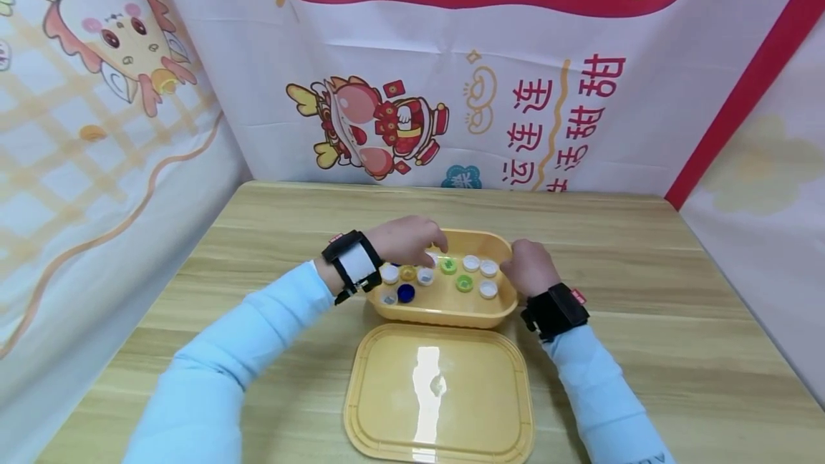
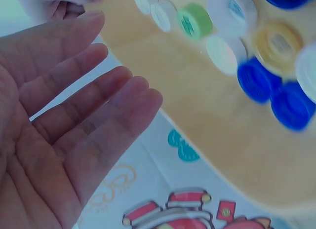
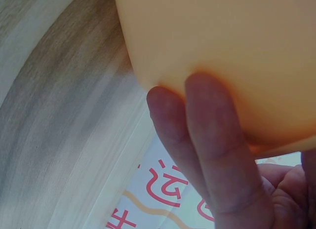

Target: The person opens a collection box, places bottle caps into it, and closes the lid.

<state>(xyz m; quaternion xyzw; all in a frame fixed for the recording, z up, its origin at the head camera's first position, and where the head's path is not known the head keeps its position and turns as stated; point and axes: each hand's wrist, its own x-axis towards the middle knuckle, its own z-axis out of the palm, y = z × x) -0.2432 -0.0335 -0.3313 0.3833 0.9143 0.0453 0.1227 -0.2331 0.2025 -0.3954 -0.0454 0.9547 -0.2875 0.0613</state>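
A yellow plastic box (image 1: 445, 317) holds several bottle caps: white ones (image 1: 488, 289), green ones (image 1: 464, 283), a yellow one (image 1: 408, 273) and blue ones (image 1: 405, 293). Over its left part is my left hand (image 1: 407, 238). In the left wrist view that hand's fingers (image 2: 136, 108) are extended near the rim, with nothing in them, apart from the caps. My right hand (image 1: 531, 267) grips the box at its right end. Seen from the right wrist, two fingers (image 3: 212, 125) press against the box's outer wall (image 3: 217, 36), and the thumb is largely out of sight.
A flat yellow lid (image 1: 477, 392) lies on the wooden table (image 1: 644, 321) just in front of the box. Behind the table's far edge hangs a printed cloth (image 1: 258, 77), and another patterned cloth (image 1: 116, 163) hangs at the left.
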